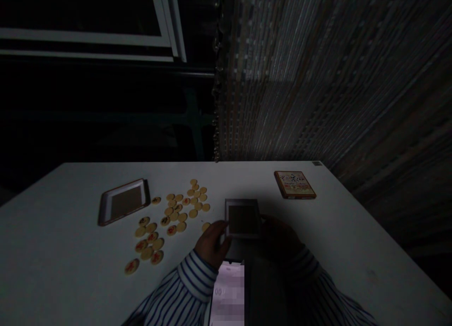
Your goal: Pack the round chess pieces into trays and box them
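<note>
Both hands hold a small shallow box (243, 218) with a pale rim and a darker inside, just above or on the white table; I cannot tell which. My left hand (213, 243) is closed on its left edge, thumb toward the near side. My right hand (282, 236) grips its right edge, mostly in deep shadow. To the left of my left hand, round wooden Chinese chess pieces (174, 216) lie scattered, some showing red or black characters and others plain side up. One piece (206, 226) is partly behind my left fingers.
A rectangular tray (106, 208) with a pale lining lies at the left of the white table (70, 269). A flat printed box (294, 184) is at the back right. A phone (228, 293) glows at the near edge. A striped curtain (282, 81) hangs behind. The room is dim.
</note>
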A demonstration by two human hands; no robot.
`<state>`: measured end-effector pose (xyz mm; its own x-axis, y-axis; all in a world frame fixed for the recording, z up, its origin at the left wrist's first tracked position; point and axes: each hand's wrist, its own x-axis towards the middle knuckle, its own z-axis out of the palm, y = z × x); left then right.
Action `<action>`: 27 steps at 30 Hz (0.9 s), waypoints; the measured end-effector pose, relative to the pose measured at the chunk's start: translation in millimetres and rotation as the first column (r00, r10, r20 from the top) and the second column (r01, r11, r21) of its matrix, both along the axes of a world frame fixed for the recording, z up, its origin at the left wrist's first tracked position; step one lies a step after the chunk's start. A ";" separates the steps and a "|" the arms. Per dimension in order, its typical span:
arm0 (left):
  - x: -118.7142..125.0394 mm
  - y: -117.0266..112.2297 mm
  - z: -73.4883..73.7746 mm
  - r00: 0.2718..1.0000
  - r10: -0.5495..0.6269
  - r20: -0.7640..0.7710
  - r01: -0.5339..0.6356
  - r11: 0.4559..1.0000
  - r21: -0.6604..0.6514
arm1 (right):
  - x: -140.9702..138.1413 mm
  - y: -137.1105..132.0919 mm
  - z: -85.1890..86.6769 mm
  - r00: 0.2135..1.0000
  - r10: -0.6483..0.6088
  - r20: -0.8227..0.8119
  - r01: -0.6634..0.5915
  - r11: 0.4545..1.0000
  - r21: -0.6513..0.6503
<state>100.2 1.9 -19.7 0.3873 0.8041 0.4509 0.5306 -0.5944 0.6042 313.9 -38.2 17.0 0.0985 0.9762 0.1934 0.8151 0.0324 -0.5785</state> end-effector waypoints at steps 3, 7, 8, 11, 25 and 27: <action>-1.3 1.6 -0.6 1.000 0.003 -0.006 -0.003 1.000 0.014 | 4.0 1.7 -5.1 1.000 0.017 0.009 -0.017 1.000 -0.007; -4.2 3.2 5.2 0.999 -0.035 -0.039 0.037 0.998 0.050 | 9.9 4.0 -12.4 1.000 -0.002 -0.012 0.002 0.999 0.047; -4.7 3.3 7.1 0.998 -0.045 -0.043 0.047 0.997 0.056 | 10.8 4.4 -13.3 1.000 -0.024 -0.018 0.025 0.997 0.073; -5.2 2.7 11.6 1.000 0.009 0.020 -0.011 0.997 0.083 | 11.9 5.5 -14.1 0.997 -0.077 -0.024 0.079 0.989 0.123; -9.0 5.2 17.4 0.994 0.098 0.049 -0.107 0.971 0.215 | 14.8 7.8 -22.4 0.999 0.020 -0.029 -0.011 0.958 0.287; -8.9 6.5 14.6 0.989 0.117 0.089 -0.132 0.973 0.191 | 15.5 8.6 -23.4 0.999 0.048 -0.025 -0.039 0.960 0.277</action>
